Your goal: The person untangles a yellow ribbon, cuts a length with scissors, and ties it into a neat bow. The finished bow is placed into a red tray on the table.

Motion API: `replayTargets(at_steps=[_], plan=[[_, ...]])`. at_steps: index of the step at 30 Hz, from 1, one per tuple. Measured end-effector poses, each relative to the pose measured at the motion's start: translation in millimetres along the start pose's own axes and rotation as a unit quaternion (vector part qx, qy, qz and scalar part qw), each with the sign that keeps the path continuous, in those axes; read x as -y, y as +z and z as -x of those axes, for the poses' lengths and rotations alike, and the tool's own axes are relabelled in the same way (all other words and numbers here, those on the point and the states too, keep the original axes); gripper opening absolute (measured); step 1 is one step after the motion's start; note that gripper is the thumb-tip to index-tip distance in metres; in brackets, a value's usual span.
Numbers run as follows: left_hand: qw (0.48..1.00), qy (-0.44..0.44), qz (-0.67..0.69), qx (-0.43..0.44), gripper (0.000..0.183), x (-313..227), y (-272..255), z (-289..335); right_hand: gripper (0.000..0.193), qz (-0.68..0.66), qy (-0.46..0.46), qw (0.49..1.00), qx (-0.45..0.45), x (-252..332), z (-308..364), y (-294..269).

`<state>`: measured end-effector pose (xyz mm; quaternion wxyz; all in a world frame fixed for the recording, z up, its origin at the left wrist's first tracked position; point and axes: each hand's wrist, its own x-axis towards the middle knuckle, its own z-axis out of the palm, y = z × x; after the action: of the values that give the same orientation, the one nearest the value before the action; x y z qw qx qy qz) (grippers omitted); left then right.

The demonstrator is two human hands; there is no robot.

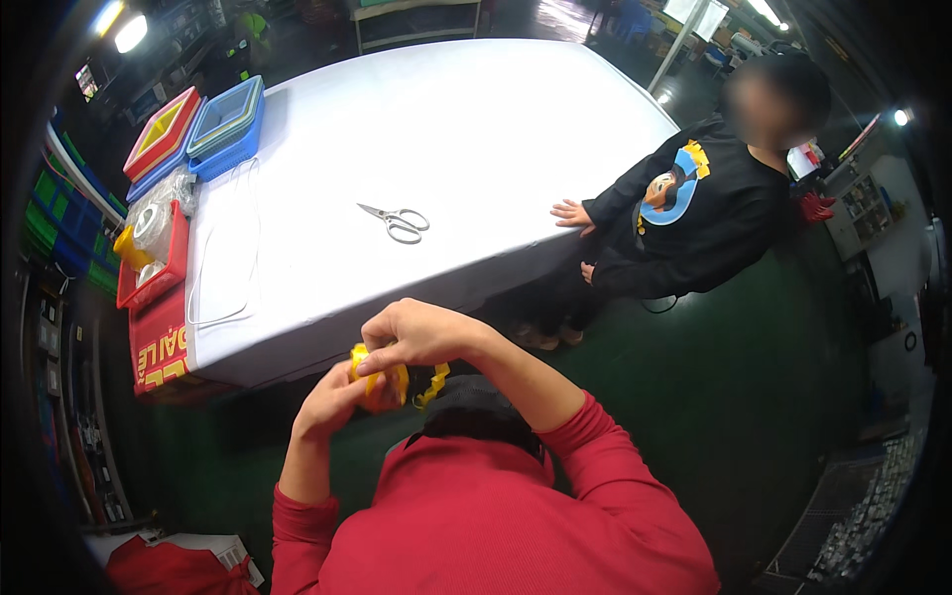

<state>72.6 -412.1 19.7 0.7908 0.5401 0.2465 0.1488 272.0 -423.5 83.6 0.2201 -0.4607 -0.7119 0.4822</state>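
Note:
In front of my chest, off the near edge of the table, my left hand (330, 402) is closed around a yellow roll (392, 387) that looks like tape. My right hand (415, 332) reaches over from above, its thumb and fingers pinched on the roll's upper edge. A crinkled yellow strip (433, 385) hangs at the right of the roll. My fingers hide much of the roll. On the white-covered table (397, 119) lies a pair of silver scissors (397, 220), handles to the right, out of reach of both hands.
Stacked blue baskets (226, 127) and red baskets (162, 134) stand at the table's left end. Nearer is a red basket (164, 268) with plastic-wrapped rolls. A white cord (220, 319) loops beside it. At right, a person in black (734, 208) rests a hand on the table edge.

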Motion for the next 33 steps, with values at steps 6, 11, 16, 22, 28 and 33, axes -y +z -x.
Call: replayTargets(at_steps=[6, 11, 16, 22, 28, 33], plan=[[0.919, 0.113, 0.374, 0.048, 0.038, 7.5, 4.1, 16.9, 0.025, -0.368, -0.023, 0.929, 0.026, -52.0, -25.2, 14.6], [0.850, 0.356, 0.338, -0.190, 0.036, -39.5, 2.8, 10.0, 0.035, -0.384, -0.021, 0.923, -0.028, -56.6, -29.3, 62.6], [0.830, 0.195, -0.348, -0.389, 0.023, -20.4, -8.3, -8.9, 0.033, 0.098, -0.002, 0.994, -0.045, -14.7, -17.9, 58.6], [0.996, 0.020, -0.062, -0.062, 0.034, -9.6, -3.0, 5.0, 0.036, 0.034, -0.029, 0.999, 0.029, -10.3, -10.5, 0.7], [0.963, 0.156, 0.204, 0.082, 0.055, -2.7, -3.6, 24.8, 0.035, -0.334, -0.035, 0.938, 0.087, -52.5, -25.7, 10.4], [0.855, 0.347, 0.375, -0.086, 0.039, -41.1, -7.7, 17.3, 0.034, -0.371, -0.039, 0.928, -0.013, -58.3, -25.3, 49.5]])
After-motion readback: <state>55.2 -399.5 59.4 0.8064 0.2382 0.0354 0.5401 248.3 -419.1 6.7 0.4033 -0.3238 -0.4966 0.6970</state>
